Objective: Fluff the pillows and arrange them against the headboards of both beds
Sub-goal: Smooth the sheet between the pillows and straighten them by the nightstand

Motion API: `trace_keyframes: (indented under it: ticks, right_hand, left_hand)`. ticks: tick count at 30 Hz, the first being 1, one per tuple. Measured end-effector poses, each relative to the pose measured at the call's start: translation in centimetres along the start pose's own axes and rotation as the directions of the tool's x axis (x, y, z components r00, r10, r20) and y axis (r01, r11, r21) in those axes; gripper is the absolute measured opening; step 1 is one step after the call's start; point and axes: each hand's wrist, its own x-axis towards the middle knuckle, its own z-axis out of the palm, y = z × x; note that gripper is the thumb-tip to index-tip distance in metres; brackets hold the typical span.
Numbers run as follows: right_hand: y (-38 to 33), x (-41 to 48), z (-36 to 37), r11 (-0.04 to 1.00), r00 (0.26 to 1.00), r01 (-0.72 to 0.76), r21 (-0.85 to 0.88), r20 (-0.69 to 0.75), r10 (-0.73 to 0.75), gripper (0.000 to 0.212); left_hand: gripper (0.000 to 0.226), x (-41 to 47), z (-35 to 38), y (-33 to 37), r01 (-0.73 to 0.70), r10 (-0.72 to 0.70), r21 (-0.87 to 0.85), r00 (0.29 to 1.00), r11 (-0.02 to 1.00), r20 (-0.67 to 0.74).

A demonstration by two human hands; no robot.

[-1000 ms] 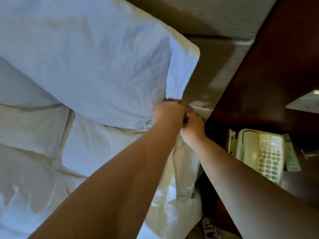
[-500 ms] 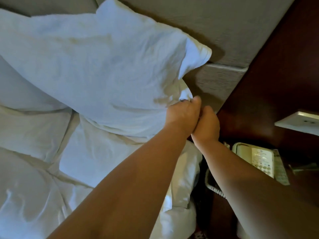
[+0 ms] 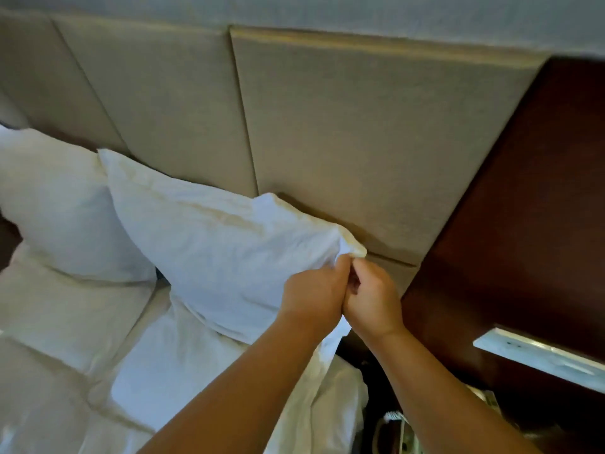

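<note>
A white pillow (image 3: 222,253) lies tilted against the beige padded headboard (image 3: 343,126), its right end raised. My left hand (image 3: 314,296) and my right hand (image 3: 373,299) are side by side, both gripping that pillow's right corner. A second white pillow (image 3: 55,204) leans on the headboard to the left, touching the first. Two more white pillows (image 3: 65,312) lie flat below them on the bed.
A dark wooden panel (image 3: 523,224) stands right of the headboard, with a pale shelf edge (image 3: 540,358) sticking out. A phone's coiled cord (image 3: 397,430) shows in the dark gap beside the bed at the lower right.
The pillow has dropped from up high down against the headboard. Both hands stayed clenched on its right corner, and the view has tilted up so the phone has slid out of sight.
</note>
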Motion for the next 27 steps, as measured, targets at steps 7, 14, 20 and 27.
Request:
trace_keyframes:
  ticks: [7,14,20,27]
  right_hand:
    - [-10.1,5.2,-1.1,0.96,0.965,0.199,-0.197,-0.133,-0.227,0.024]
    - [-12.1,9.4,-0.1,0.958,0.942,0.063,-0.28,0.334,0.036,0.03]
    - [-11.5,9.7,-0.3,0.957,0.855,0.037,-0.288,0.506,0.119,0.033]
    - [-13.5,9.8,-3.1,0.86,0.924,0.052,-0.508,0.352,0.152,0.02]
  left_hand:
    - [0.029,0.9,-8.5,-5.6,0.143,-0.134,0.029,0.968,0.989,-0.211]
    - [0.054,5.2,-8.5,-7.7,0.204,-0.208,0.043,0.961,0.978,0.184]
    - [0.033,5.0,-8.3,-9.2,0.095,-0.08,-0.075,0.979,0.993,0.186]
    - [0.006,4.6,-8.0,-9.1,-0.105,0.058,-0.398,0.99,0.911,-0.128]
